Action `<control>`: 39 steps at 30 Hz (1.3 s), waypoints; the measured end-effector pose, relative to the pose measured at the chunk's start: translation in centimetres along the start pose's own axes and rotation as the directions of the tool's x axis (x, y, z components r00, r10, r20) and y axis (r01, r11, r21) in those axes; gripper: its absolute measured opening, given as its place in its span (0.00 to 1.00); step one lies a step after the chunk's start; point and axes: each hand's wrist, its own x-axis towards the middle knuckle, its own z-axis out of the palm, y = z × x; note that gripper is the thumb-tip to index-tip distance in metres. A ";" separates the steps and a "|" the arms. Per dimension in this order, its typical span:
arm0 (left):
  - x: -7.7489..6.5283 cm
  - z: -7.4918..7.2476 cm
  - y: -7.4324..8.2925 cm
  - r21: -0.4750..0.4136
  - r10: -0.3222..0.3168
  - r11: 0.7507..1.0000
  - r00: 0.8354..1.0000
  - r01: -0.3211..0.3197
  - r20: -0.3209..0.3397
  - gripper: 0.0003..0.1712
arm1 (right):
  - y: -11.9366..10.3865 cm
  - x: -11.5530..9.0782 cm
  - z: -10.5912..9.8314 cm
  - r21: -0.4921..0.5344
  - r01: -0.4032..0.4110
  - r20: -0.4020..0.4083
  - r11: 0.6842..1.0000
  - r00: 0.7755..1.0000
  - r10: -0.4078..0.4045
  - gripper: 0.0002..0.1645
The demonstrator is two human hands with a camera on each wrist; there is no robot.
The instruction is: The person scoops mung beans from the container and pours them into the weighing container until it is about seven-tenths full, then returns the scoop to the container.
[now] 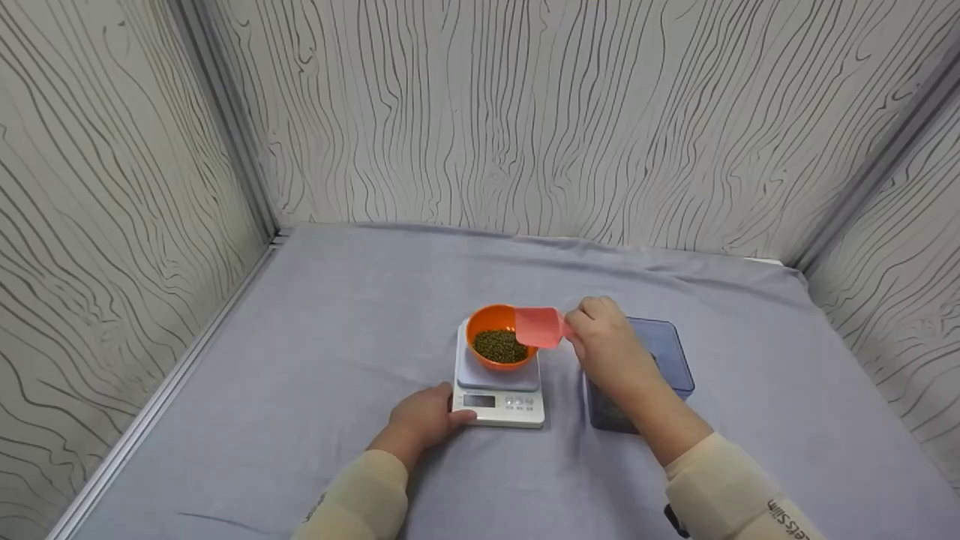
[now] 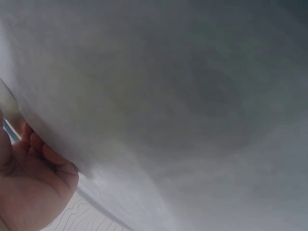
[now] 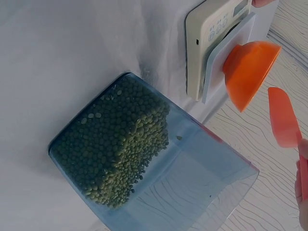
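A pink scoop [image 1: 538, 328] is held by its handle in my right hand [image 1: 606, 341], its head over the right rim of an orange bowl [image 1: 484, 322]. Small green beans [image 1: 498, 346] lie in the bowl, which stands on a white kitchen scale [image 1: 495, 418]. At the scale's lower left corner, my left hand [image 1: 424, 416] grips the edge, thumb on the front and fingers at the side. The left wrist view shows that hand's curled fingers [image 2: 53, 156] at the far left. In the right wrist view, the scoop [image 3: 285, 122] is tilted just beyond the bowl [image 3: 250, 72].
Right of the scale stands a clear bluish container [image 1: 671, 352], partly hidden under my right forearm. More green beans [image 3: 137, 149] lie inside it. Grey-lilac cloth [image 1: 360, 315] covers the table, and patterned panels [image 1: 480, 120] enclose the back and sides.
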 end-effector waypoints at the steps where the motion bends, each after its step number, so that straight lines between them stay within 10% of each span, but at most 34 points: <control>1: 0.0 0.0 0.0 0.001 0.001 1.000 1.000 -0.001 0.001 0.27 | 0.0 0.0 0.0 0.011 -0.008 -0.006 1.000 1.000 0.008 0.08; 11: 0.0 0.0 -0.1 -0.012 0.001 1.000 1.000 -0.001 -0.001 0.26 | 1.2 -0.8 0.3 0.110 -0.202 0.053 0.973 0.979 0.197 0.08; 22: 0.2 0.4 -0.3 0.012 0.004 1.000 1.000 -0.004 -0.004 0.25 | 3.9 -1.7 -3.2 0.175 -0.453 0.202 0.874 0.886 0.418 0.06; 39: 0.3 0.3 -0.3 0.009 -0.006 1.000 1.000 0.006 0.010 0.27 | 9.4 -4.4 -9.6 0.065 -0.484 0.329 0.873 0.836 0.439 0.06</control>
